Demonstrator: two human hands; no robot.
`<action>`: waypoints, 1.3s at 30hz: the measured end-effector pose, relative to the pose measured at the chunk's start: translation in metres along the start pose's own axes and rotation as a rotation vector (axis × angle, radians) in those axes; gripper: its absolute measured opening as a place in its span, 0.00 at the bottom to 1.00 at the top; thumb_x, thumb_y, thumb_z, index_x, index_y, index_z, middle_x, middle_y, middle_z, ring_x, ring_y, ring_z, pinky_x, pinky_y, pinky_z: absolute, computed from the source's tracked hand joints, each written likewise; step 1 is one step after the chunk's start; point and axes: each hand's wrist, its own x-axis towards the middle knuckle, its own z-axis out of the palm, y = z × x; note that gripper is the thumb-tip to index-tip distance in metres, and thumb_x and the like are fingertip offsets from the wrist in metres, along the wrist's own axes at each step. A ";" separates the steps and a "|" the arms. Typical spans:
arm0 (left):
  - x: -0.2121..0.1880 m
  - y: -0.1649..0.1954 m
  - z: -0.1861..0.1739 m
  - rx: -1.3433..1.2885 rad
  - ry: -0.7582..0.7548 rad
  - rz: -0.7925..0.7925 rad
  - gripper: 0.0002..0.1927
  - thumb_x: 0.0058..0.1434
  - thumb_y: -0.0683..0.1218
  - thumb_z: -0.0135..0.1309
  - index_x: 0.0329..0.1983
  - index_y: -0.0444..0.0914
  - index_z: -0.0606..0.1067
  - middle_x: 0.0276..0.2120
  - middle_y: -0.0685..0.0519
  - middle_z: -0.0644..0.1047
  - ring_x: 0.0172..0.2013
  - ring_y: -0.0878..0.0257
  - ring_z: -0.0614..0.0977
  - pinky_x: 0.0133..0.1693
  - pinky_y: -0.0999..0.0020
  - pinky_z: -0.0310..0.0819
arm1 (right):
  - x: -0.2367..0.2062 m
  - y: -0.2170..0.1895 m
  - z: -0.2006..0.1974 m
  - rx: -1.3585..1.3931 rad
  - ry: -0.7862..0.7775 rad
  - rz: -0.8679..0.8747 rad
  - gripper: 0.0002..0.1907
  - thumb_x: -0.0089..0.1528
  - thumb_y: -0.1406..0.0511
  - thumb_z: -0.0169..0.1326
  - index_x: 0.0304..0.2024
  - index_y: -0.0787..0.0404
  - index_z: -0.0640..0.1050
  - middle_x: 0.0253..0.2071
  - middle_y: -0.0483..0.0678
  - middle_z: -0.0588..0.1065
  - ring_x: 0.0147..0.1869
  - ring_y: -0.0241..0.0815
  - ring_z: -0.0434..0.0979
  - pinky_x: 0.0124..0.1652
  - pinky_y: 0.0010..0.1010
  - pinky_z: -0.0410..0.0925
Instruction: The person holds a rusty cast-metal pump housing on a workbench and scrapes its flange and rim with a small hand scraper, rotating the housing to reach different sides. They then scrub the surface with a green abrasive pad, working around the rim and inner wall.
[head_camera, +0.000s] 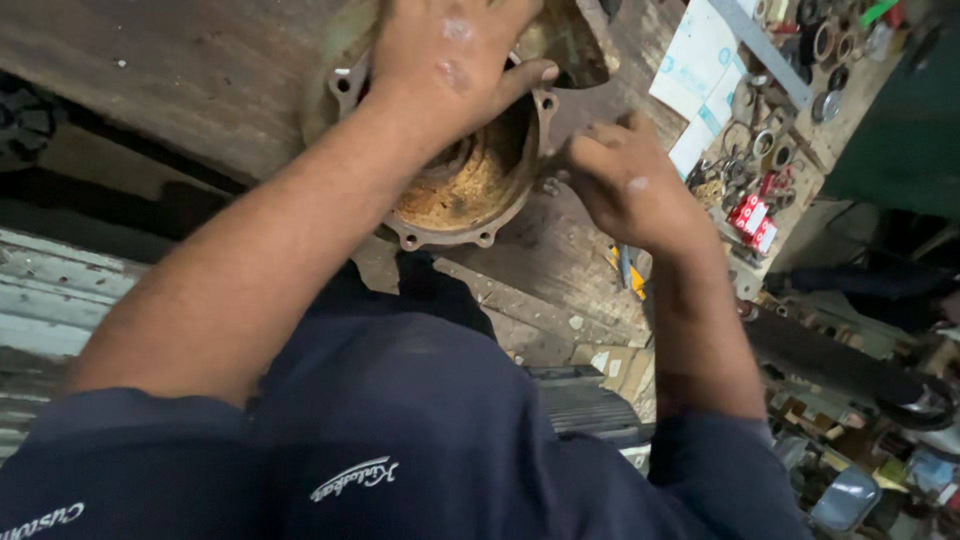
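The rusty round flanged metal housing (470, 190) lies mid-bench (200, 80). Left hand (450, 60) grip spread, pressing its rim; right hand (625, 180) pinches at the flange edge. Judged risk: housing shifting, trapping fingertips.

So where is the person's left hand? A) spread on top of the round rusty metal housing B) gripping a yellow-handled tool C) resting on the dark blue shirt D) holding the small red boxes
A: the left hand lies spread over the top of the round rusty metal housing, thumb on its rim, while the right hand works at its edge on the worn wooden bench.
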 end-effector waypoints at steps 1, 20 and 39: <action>0.000 0.000 0.000 0.042 0.014 -0.001 0.28 0.68 0.69 0.57 0.56 0.44 0.75 0.44 0.48 0.80 0.45 0.48 0.80 0.41 0.48 0.70 | -0.001 -0.001 0.001 0.001 -0.013 0.027 0.07 0.62 0.71 0.57 0.39 0.56 0.73 0.35 0.47 0.72 0.44 0.54 0.74 0.49 0.46 0.60; -0.006 -0.018 -0.012 0.116 0.037 0.123 0.24 0.69 0.63 0.58 0.58 0.44 0.76 0.55 0.50 0.77 0.56 0.49 0.74 0.51 0.47 0.61 | -0.028 -0.052 0.043 -0.062 0.314 0.450 0.12 0.53 0.64 0.62 0.37 0.59 0.74 0.31 0.53 0.73 0.37 0.60 0.72 0.40 0.47 0.62; -0.006 -0.015 -0.039 0.231 -0.057 0.169 0.21 0.67 0.56 0.59 0.58 0.42 0.76 0.52 0.48 0.77 0.54 0.48 0.74 0.48 0.48 0.62 | -0.013 -0.058 0.072 -0.075 0.467 0.433 0.15 0.64 0.58 0.65 0.41 0.56 0.72 0.33 0.48 0.75 0.36 0.51 0.77 0.37 0.44 0.68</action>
